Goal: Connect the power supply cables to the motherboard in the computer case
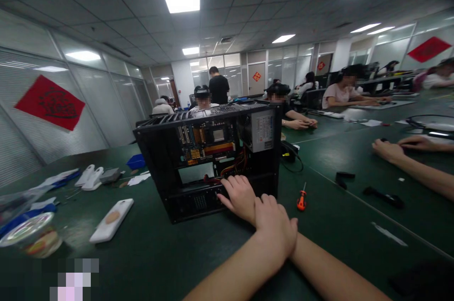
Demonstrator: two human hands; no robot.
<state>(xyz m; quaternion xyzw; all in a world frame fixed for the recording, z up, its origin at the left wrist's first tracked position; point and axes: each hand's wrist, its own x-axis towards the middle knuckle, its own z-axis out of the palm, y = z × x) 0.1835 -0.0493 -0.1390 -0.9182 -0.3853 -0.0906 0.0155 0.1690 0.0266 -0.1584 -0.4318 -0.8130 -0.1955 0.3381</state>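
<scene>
A black computer case (pixel 159 168) stands upright on the green table with its side open. Inside show a motherboard (pixel 207 138), a grey power supply (pixel 261 131) and a bundle of coloured cables (pixel 240 161). My right hand (pixel 239 197) lies over the lower rail of the case, fingers bent inward near the cables and thumb on the outer face; its fingertips are partly hidden. Across it comes my left hand (pixel 275 225), closed around my right wrist. To the right of both hands, an orange screwdriver (pixel 301 201) lies on the table.
Left of the case are a white phone (pixel 112 220), a lidded plastic cup (pixel 33 237), a blue tray (pixel 136 162) and loose parts. Black pieces (pixel 383 197) lie at right, near another person's hands (pixel 393 150). Several people sit around the green table (pixel 340 230).
</scene>
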